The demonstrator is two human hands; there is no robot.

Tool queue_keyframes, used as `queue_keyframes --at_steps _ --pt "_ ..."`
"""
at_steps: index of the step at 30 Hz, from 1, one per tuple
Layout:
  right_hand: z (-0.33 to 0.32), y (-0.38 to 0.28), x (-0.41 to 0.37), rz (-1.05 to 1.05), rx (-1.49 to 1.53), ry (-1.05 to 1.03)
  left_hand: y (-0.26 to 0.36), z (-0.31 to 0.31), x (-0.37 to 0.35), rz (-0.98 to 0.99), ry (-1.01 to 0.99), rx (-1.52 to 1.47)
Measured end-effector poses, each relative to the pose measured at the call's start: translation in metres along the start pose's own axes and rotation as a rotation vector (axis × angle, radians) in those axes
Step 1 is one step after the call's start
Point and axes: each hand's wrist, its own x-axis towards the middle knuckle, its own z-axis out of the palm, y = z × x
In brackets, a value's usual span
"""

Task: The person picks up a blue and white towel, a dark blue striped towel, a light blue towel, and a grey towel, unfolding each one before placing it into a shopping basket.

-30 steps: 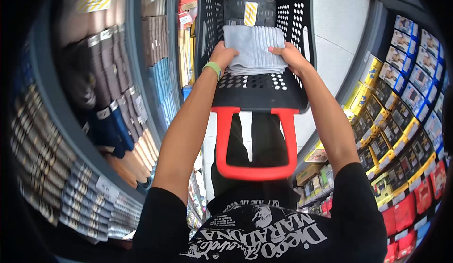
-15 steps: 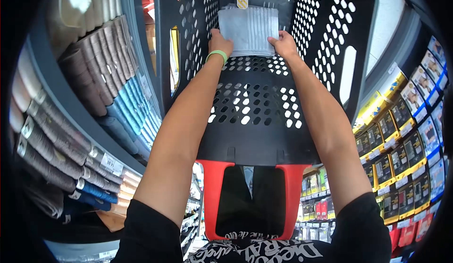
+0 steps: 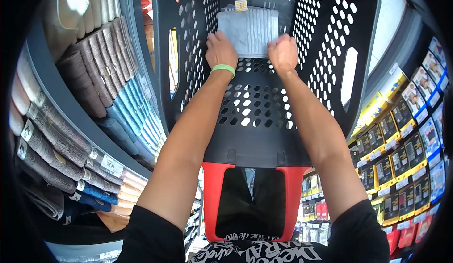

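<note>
A folded grey towel (image 3: 250,33) with raised stripes lies at the far end inside the black shopping basket (image 3: 245,142). A small yellow-and-white label (image 3: 241,5) shows at its far edge. At the towel's left edge is my left hand (image 3: 222,53), wearing a green wristband (image 3: 223,68); its fingers curl over the near left corner. My right hand (image 3: 284,54) is closed at the opposite edge, thumb side against the fabric and slightly blurred. The undersides of both grips are hidden.
Stacked brown and blue towels (image 3: 101,58) fill the shelf on the left, with a price tag (image 3: 112,165) on its edge. Packaged goods (image 3: 394,154) line the right-hand shelf. The basket's red handle frame (image 3: 214,201) stands close to my body.
Both hands have drawn back slightly toward me and their fingers are more curled. The towel has shifted only a little, and its label now looks shorter, folded or tilted.
</note>
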Motion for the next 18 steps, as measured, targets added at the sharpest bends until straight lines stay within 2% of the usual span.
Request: queue_keyframes --at_steps 1,2,3,4,7,9,11,15,18 --pt "0.0 0.003 -0.001 -0.228 -0.032 0.063 -0.002 0.005 -0.001 0.002 -0.005 -0.003" --pt "0.002 0.002 0.001 -0.349 -0.045 0.034 -0.005 0.011 0.0 0.142 -0.094 0.012" --pt "0.004 0.001 0.0 -0.348 -0.046 0.031 -0.008 0.014 0.001 0.281 -0.184 0.028" --pt "0.007 -0.001 -0.001 -0.369 -0.084 -0.012 -0.01 0.017 0.001 0.307 -0.177 0.032" --pt "0.01 -0.006 -0.004 -0.384 -0.159 -0.053 -0.009 0.01 -0.003 0.266 -0.221 0.031" --pt "0.006 -0.013 -0.004 -0.46 -0.112 0.084 -0.008 -0.001 -0.005 0.267 -0.212 0.037" --pt "-0.001 -0.02 -0.008 -0.461 -0.09 0.095 -0.008 -0.013 -0.005 0.28 -0.188 0.008" --pt "-0.013 -0.028 -0.016 -0.442 -0.17 0.024 -0.009 -0.031 -0.011 0.215 -0.188 -0.004" --pt "-0.023 -0.032 -0.021 -0.403 -0.236 -0.117 -0.008 -0.041 -0.02 0.199 -0.234 -0.013"
